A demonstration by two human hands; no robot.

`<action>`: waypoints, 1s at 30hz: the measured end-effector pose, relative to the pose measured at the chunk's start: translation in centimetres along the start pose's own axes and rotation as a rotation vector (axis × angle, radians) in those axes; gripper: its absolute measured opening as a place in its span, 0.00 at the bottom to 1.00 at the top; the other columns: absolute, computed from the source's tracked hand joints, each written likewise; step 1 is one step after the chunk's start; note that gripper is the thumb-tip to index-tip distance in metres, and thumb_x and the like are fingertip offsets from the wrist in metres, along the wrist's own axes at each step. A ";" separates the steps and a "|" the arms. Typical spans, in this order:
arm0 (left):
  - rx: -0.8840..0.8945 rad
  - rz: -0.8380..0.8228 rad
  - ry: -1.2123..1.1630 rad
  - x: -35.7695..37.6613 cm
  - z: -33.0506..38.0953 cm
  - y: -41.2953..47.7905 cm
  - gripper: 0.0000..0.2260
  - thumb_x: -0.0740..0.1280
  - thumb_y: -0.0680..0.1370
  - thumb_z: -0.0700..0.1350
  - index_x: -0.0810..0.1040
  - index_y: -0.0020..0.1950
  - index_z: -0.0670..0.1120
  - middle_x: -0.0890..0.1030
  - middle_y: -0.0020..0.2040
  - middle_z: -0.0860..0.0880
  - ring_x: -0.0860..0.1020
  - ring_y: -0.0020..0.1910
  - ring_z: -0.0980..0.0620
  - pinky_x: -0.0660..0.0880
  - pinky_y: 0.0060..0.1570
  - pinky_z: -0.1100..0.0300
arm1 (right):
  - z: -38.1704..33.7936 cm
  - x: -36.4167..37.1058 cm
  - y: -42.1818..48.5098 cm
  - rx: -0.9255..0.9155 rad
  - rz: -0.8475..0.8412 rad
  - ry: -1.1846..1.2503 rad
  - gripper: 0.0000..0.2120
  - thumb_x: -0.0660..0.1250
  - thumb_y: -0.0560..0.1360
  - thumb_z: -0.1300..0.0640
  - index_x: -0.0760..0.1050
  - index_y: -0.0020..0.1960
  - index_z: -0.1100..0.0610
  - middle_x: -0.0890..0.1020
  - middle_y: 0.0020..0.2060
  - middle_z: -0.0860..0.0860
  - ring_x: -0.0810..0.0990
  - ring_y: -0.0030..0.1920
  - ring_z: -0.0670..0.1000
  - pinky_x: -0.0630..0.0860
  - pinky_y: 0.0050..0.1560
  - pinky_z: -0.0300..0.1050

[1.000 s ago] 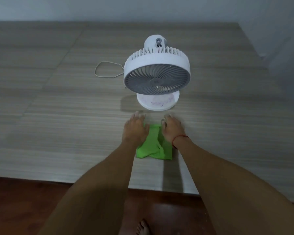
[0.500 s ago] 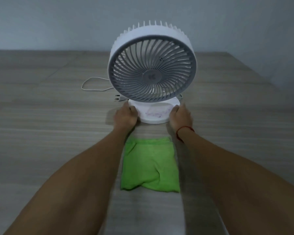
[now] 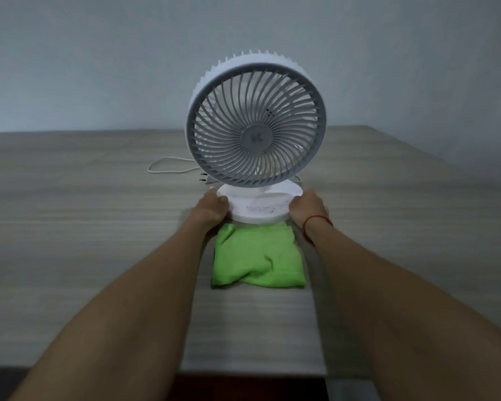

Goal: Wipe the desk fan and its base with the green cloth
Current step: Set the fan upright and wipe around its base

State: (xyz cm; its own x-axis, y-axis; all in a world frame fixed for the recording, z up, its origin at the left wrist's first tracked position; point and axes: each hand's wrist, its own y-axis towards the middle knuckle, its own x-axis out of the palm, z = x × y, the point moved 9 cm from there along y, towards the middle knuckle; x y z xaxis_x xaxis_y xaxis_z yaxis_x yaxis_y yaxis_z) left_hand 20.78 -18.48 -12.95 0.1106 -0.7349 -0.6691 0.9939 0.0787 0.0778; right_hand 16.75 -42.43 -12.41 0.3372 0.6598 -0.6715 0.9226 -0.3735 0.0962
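Note:
A white desk fan [image 3: 256, 123] with a grey grille stands upright on the wooden table, facing me. Its round white base [image 3: 261, 208] shows faint purple marks. My left hand [image 3: 211, 208] grips the base's left rim and my right hand [image 3: 308, 208], with a red cord at the wrist, grips the right rim. The green cloth [image 3: 258, 260] lies crumpled flat on the table just in front of the base, between my forearms, with its far edge tucked under the base's front rim.
The fan's white power cord [image 3: 168, 166] loops on the wooden table [image 3: 70, 227] behind and left of the fan, its plug [image 3: 203, 178] lying loose. A grey wall stands behind. The table's front edge runs near the bottom of the view.
My hands left the cloth and took hold of the fan base on both sides. The view dropped lower and closer, and the base now sits against the cloth's far edge.

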 end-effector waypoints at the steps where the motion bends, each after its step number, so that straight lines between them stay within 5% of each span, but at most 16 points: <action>1: -0.012 0.004 -0.011 -0.2 -0.2 -0.9 0.17 0.55 0.77 0.41 0.73 0.62 0.36 0.78 0.61 0.35 0.76 0.60 0.39 0.73 0.61 0.49 | 0.1 -0.3 -0.9 -0.001 -0.005 -0.003 0.19 0.56 0.77 0.58 0.68 0.66 0.60 0.74 0.66 0.62 0.72 0.67 0.62 0.67 0.67 0.50; 19: -0.091 0.039 -0.112 -2.2 0.2 -15.0 0.16 0.59 0.77 0.38 0.72 0.64 0.34 0.76 0.63 0.36 0.75 0.62 0.37 0.72 0.63 0.49 | 2.0 -4.3 -12.3 0.017 -0.059 0.030 0.19 0.54 0.77 0.60 0.67 0.67 0.62 0.74 0.67 0.63 0.72 0.66 0.63 0.68 0.65 0.51; 23: -0.227 0.103 -0.177 -3.2 -0.2 -17.4 0.22 0.56 0.80 0.44 0.66 0.72 0.37 0.70 0.71 0.37 0.70 0.69 0.39 0.68 0.68 0.52 | 2.3 -5.3 -14.3 0.048 -0.059 0.147 0.20 0.52 0.80 0.55 0.67 0.67 0.64 0.72 0.67 0.64 0.71 0.67 0.63 0.68 0.66 0.51; 27: -0.243 0.324 0.035 -6.3 0.1 -21.2 0.23 0.58 0.77 0.53 0.75 0.62 0.37 0.77 0.63 0.37 0.76 0.62 0.37 0.72 0.61 0.50 | 2.0 -7.3 -16.8 0.066 0.034 0.114 0.24 0.51 0.79 0.47 0.72 0.65 0.62 0.76 0.65 0.62 0.74 0.65 0.62 0.69 0.65 0.53; 30: -0.263 0.175 0.166 -5.5 0.3 -22.9 0.31 0.61 0.76 0.60 0.67 0.70 0.38 0.72 0.69 0.38 0.72 0.68 0.39 0.70 0.65 0.50 | 1.6 -7.3 -18.6 0.066 -0.075 0.072 0.27 0.57 0.77 0.44 0.69 0.68 0.61 0.73 0.67 0.60 0.73 0.66 0.61 0.69 0.66 0.52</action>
State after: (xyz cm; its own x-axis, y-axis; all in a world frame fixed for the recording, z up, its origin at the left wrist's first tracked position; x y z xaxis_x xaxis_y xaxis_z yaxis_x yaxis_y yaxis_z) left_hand -2.63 -16.46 -10.79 0.2574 -0.5773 -0.7749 0.9246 0.3802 0.0239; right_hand -3.19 -41.34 -10.45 0.2822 0.7318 -0.6203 0.9322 -0.3620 -0.0030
